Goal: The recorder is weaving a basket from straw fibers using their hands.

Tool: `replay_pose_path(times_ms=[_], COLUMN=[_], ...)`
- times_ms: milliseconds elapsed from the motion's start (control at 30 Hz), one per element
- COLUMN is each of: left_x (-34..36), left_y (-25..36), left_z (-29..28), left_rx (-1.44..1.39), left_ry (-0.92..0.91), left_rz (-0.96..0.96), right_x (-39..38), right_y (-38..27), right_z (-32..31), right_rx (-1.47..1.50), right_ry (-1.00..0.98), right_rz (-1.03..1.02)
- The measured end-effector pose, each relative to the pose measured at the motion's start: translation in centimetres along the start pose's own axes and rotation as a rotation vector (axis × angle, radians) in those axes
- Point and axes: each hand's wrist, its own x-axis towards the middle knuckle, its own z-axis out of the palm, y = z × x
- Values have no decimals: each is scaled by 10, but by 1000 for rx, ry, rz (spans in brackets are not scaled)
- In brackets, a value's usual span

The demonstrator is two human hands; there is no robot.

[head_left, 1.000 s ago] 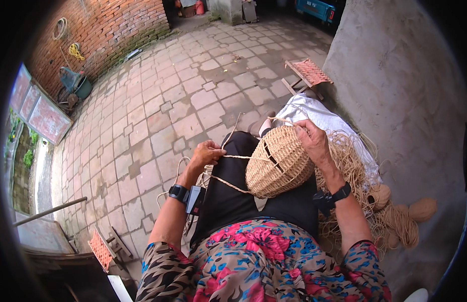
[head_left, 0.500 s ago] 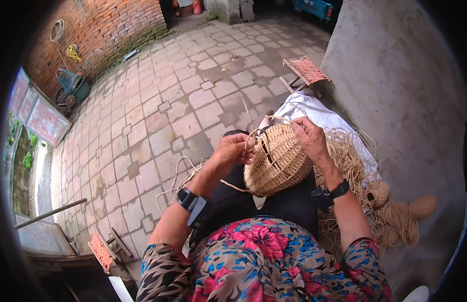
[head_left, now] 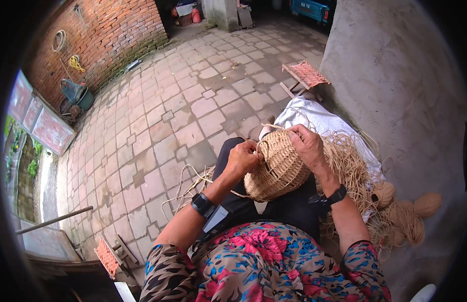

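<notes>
A tan woven basket (head_left: 279,173) rests on its side across my lap, gaps showing in its weave. My left hand (head_left: 245,160) is closed at its left side, fingers pinched by a loop of cord (head_left: 264,146) that sticks out of the weave; the fingertips are partly hidden. On the upper right, my right hand (head_left: 309,146) grips the basket's edge, thumb toward me and fingers over the far side. Loose cord ends (head_left: 193,181) trail out to the left of my knee.
Right of me lies a heap of tan cord (head_left: 344,161) on a white sack (head_left: 306,110), with cord balls (head_left: 426,204) beside it. A low woven stool (head_left: 308,74) stands ahead by the grey wall (head_left: 394,75); another stool (head_left: 107,257) is at lower left. Paving (head_left: 158,121) spreads ahead.
My left hand has moved in against the basket and the cord strand it held up no longer stands above it. My right hand keeps its hold on the edge.
</notes>
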Motion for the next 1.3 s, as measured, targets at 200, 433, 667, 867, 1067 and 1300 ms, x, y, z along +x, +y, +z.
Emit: replay_pose_path(times_ms=[200, 433, 667, 867, 1067, 1300], left_x=[-4, -25, -27, -17, -4, 11], left_y=[-1, 4, -8, -32, -72, -74], left_z=[11, 10, -1, -54, -70, -56], left_rx=[536, 263, -427, -690, -1159, -1014], left_ry=[254, 93, -227, 138, 83, 220], left_rz=[316, 306, 57, 108, 116, -21], right_x=[-2, 23, 36, 38, 38, 29], right_y=[-8, 5, 2, 17, 18, 19], right_z=[2, -8, 20, 22, 25, 16], right_rx=[-18, -49, -242, -189, -228, -118], right_ry=[18, -110, -90, -85, -52, -35], right_rz=[20, -133, 22, 44, 38, 48])
